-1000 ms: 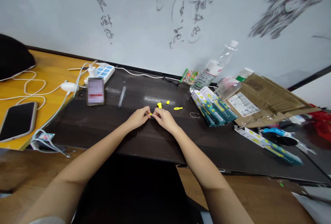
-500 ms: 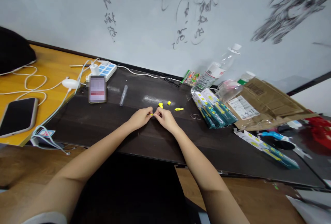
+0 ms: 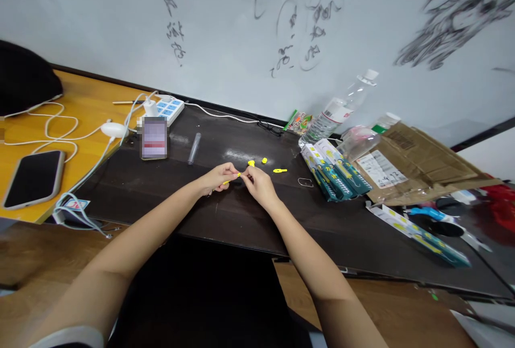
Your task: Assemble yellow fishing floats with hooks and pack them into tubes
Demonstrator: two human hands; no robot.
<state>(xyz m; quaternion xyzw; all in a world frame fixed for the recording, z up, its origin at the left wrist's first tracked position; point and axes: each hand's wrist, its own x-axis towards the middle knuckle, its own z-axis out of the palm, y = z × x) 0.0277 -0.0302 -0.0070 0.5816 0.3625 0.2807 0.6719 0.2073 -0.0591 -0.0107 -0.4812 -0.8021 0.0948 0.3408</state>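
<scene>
My left hand [image 3: 217,177] is closed around a small yellow plastic piece [image 3: 226,182], whose ends show between and below the fingers. Fingertips of my right hand [image 3: 257,184] pinch at the tip of the same piece, so both hands meet just above the dark table. What exactly the right fingers grip is too small to make out. Just beyond the right hand lie a yellow plastic part [image 3: 251,163], a small yellow cap [image 3: 264,160] and a flat yellow strip [image 3: 280,170]. To the left rests a clear plastic tube [image 3: 194,148].
Printed boxes [image 3: 336,171], a water bottle [image 3: 333,115] and a brown paper package [image 3: 418,163] crowd the right side. A thin wire loop [image 3: 305,182] lies near the boxes. On the left are a phone [image 3: 34,179], a propped screen [image 3: 155,138], cables and a power strip [image 3: 171,109].
My left hand has turned and lifted slightly, exposing more of the yellow piece. The right fingertips stay close to it. The whole view has shifted slightly.
</scene>
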